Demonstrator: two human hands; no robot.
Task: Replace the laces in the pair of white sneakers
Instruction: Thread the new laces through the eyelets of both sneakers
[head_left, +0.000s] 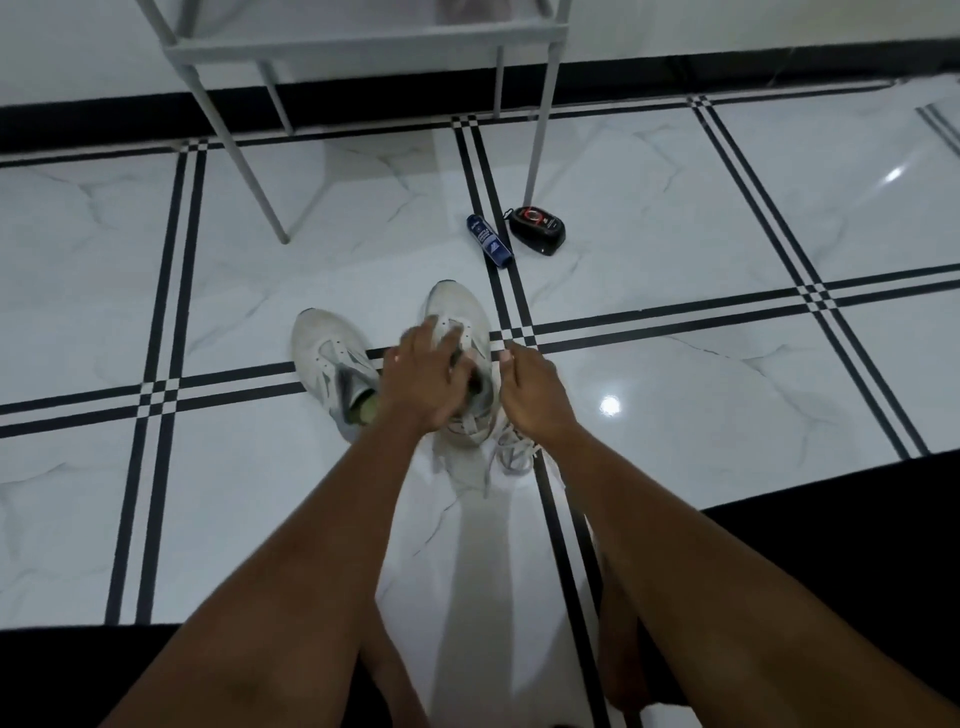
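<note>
While left hand (423, 376) grips right sneaker (457, 332) w/ laces (511, 452) loose, right hand (530, 395) curls, grip unclear.

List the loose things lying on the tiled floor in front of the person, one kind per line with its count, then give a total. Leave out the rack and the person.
White sneakers: 2, one on the left, one under the left hand
Loose white laces in a heap: 1 heap, strands uncountable
Blue spray can: 1
Black and red device: 1
Total: 5
</note>
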